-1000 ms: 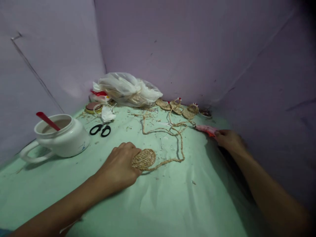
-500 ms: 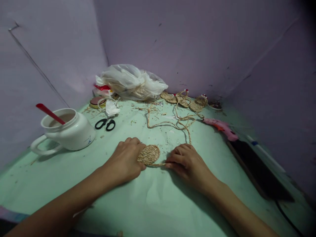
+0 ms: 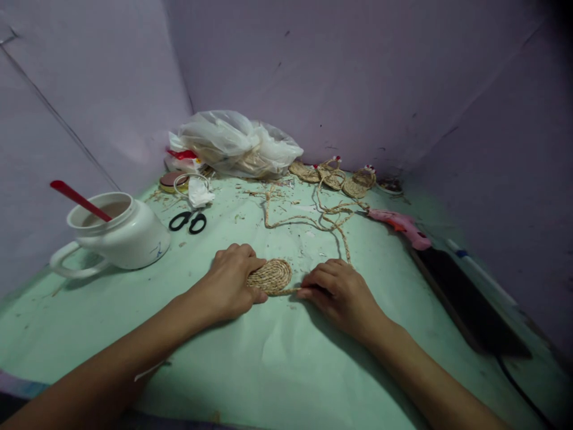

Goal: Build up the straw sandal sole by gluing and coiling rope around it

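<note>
A flat oval coil of braided straw cord (image 3: 271,276) lies on the green tabletop. My left hand (image 3: 235,280) grips its left end, thumb at the near edge and fingers over the far side. From the coil's near edge a strand of straw cord (image 3: 285,292) runs to the right, pinched between the thumb and fingers of my right hand (image 3: 333,292). Beyond that hand the same cord appears to continue up the table in loose bends toward a pink glue gun (image 3: 398,226). Part of the coil is hidden under my left fingers.
At left stand a white mug (image 3: 138,239) with a red stick and black-handled scissors (image 3: 188,222). A plastic bag (image 3: 237,143) and several small woven straw pieces (image 3: 357,183) sit along the back wall. A dark flat device (image 3: 465,301) with a cable lies at right.
The view has shifted slightly. Both hands keep their holds on the coil and the cord, which stays stretched between them.
</note>
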Demonstrator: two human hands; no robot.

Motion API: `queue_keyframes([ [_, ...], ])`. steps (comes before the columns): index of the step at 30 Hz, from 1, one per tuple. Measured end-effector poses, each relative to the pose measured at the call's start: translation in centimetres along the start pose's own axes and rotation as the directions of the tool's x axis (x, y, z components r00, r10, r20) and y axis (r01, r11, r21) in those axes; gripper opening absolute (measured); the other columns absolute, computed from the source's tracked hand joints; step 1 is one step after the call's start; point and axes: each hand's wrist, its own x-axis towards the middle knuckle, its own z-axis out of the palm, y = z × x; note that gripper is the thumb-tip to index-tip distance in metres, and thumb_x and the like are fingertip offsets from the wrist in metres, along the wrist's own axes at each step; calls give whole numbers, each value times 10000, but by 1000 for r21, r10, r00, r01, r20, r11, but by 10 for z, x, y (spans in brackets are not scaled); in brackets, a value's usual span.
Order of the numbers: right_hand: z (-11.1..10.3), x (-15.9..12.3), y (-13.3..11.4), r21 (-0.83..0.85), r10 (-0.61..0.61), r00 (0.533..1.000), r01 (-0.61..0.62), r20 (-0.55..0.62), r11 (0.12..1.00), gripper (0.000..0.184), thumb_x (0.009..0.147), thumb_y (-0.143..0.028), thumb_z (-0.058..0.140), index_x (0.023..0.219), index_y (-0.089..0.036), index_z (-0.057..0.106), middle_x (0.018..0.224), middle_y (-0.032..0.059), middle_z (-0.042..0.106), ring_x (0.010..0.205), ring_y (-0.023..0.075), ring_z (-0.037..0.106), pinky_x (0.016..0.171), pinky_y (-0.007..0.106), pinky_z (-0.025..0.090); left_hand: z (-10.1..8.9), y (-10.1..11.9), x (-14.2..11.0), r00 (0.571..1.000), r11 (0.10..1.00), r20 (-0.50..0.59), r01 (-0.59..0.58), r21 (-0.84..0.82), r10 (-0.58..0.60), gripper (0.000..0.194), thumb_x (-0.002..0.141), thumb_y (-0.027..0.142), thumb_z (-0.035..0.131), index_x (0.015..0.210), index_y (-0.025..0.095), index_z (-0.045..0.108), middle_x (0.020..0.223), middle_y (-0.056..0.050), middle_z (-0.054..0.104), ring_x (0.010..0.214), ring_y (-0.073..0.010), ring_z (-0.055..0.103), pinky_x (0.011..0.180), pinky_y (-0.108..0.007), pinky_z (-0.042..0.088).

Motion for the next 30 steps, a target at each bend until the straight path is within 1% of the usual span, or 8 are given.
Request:
queue_keyframes([
  [4,4,0,0,11,68,997,-68,-41,998,218,859,-352,582,744,-183,659,681,25,657,639,148,564,636,283,372,1,-2,1,1000,1000,0,-6,-2,6,376,683,339,641,1041,236,692,955,-68,594,943,-267,499,857,-400,371],
  [8,5,1,-2,20,91,995,-90,-50,996,173,859,-297,567,775,-178,660,710,37,662,667,162,576,643,294,391,-1,-1,1,1000,1000,16,-23,-4,23,374,681,332,647,1040,236,694,943,-75,593,920,-263,498,831,-386,376],
  [12,3,3,-4,-36,95,995,-96,-24,995,151,859,-214,527,810,-187,667,750,50,674,720,184,591,670,323,384,-1,-2,2,999,999,9,-35,-22,36,372,672,314,652,1035,247,697,933,-68,588,904,-252,501,826,-377,376],
  [16,1,6,-3,-66,179,983,-178,23,982,73,819,-204,593,810,-196,665,761,36,681,737,192,598,702,339,379,1,-5,3,998,997,-11,-55,-53,55,382,653,301,661,1030,264,702,900,-57,588,888,-247,500,821,-382,376],
  [19,1,8,-2,-67,211,977,-210,16,976,33,798,-176,619,800,-185,651,751,33,676,728,189,595,709,336,379,2,-7,4,998,997,-10,-60,-42,60,425,662,298,655,1085,262,683,927,-61,590,914,-249,501,840,-384,369],
  [23,3,11,1,-89,158,987,-159,-11,983,79,810,-131,586,772,-177,638,738,34,669,726,184,585,727,335,365,3,-8,4,997,996,-4,-78,-32,77,456,676,299,648,1129,252,659,948,-61,589,936,-244,503,865,-379,362],
  [27,5,12,4,-94,72,997,-75,-35,993,125,842,-115,529,809,-172,635,753,49,661,740,185,569,722,325,359,0,-6,5,997,997,14,-76,-34,77,397,674,288,646,1068,254,684,940,-54,584,928,-239,504,869,-373,361],
  [30,5,12,8,-97,55,996,-62,-74,993,122,849,-127,521,855,-169,635,788,64,662,764,193,564,712,321,363,0,-7,5,994,994,10,-104,-44,105,359,665,269,654,1021,254,699,922,-48,579,916,-234,498,855,-368,363],
])
